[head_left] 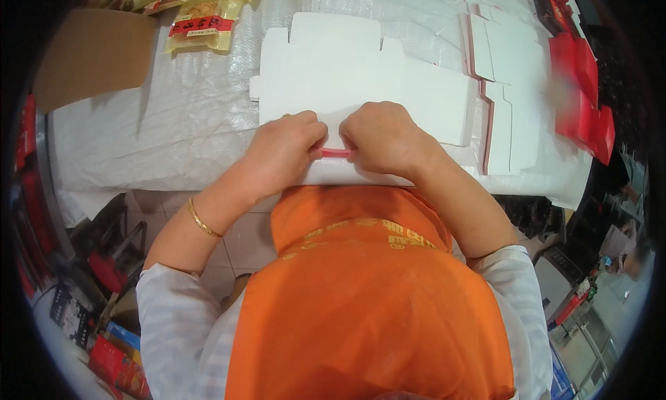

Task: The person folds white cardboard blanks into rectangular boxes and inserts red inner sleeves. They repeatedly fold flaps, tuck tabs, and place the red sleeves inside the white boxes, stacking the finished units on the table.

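Note:
A flat white cardboard box blank [326, 67] with cut flaps lies in front of me on the covered table. Both hands grip its near edge, where a narrow red strip [335, 153] of folded card shows between them. My left hand [295, 133] is closed with fingers curled on the left part of that edge. My right hand [378, 136] is closed in the same way just to the right. Fingertips of both are tucked out of sight.
More white box blanks [510, 122] are stacked at the right, beside red boxes [576, 88] along the table's right side. Yellow food packets [205, 25] lie at the far left, near a brown cardboard piece [97, 56]. White woven sheeting [139, 150] covers the table.

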A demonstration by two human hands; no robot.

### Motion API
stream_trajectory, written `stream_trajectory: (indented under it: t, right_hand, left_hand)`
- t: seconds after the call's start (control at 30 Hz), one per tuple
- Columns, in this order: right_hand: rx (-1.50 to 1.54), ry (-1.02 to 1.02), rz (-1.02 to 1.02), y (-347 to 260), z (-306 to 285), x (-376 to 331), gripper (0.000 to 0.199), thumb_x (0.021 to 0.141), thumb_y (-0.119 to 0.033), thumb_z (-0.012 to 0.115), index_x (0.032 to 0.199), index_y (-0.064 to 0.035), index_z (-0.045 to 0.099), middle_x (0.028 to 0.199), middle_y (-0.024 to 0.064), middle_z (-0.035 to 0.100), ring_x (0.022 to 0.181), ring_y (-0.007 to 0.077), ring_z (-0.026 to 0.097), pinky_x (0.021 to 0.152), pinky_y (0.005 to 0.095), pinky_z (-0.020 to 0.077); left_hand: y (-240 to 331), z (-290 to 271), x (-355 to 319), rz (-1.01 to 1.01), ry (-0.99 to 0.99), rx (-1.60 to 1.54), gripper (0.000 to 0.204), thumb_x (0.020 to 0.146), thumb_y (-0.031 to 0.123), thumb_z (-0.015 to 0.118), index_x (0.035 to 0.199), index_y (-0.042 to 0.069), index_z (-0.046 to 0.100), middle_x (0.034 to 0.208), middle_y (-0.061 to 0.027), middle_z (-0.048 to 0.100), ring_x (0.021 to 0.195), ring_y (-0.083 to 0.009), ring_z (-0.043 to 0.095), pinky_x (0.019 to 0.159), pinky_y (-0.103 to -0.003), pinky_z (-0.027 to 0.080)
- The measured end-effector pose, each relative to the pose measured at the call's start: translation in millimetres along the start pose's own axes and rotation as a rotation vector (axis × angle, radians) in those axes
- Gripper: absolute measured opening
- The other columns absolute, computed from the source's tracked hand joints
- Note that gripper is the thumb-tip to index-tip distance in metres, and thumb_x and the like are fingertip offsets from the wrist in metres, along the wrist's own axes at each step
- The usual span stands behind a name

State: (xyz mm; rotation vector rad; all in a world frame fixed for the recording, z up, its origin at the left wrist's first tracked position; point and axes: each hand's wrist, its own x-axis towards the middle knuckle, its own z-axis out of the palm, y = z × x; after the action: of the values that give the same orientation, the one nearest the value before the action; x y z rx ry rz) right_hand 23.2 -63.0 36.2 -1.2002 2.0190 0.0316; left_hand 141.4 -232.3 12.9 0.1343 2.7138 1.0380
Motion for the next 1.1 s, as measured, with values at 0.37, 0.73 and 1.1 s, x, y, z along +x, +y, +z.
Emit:
stream_trajectory:
  t: [0.37,0.73,1.1]
  right_hand:
    - [0.178,0.228,-0.003,8.6,10.6,1.1,0.038,0.085,-0.039,0.079,0.081,-0.0032,0.069,0.079,0.0153,0.070,0.079,0.0364,0.067,0.069,0.0461,0.0520]
    - [0.079,0.231,-0.035,11.2,11.6,4.2,0.036,0.082,-0.037,0.082,0.085,-0.0058,0.066,0.080,0.0131,0.068,0.080,0.0335,0.066,0.071,0.0442,0.0519]
    - [-0.003,0.796,-0.400,-8.9,61.0,-11.5,0.018,0.084,-0.008,0.066,0.101,-0.0073,0.061,0.107,0.0063,0.060,0.095,0.0269,0.059,0.081,0.0382,0.0498]
  left_hand:
    - [5.8,-0.6,6.8,-0.152,-0.040,0.017,0.024,0.080,0.019,0.082,0.079,0.007,0.061,0.080,-0.0072,0.064,0.075,-0.0299,0.062,0.066,-0.040,0.049]
    - [1.2,16.4,-11.7,-0.017,0.251,0.093,0.028,0.074,0.011,0.085,0.085,0.007,0.061,0.083,-0.0089,0.062,0.076,-0.0299,0.059,0.066,-0.042,0.049]
    - [-20.0,30.4,-69.3,0.057,0.641,0.049,0.041,0.072,0.004,0.079,0.111,0.004,0.066,0.115,-0.0137,0.062,0.105,-0.0345,0.059,0.094,-0.043,0.047]
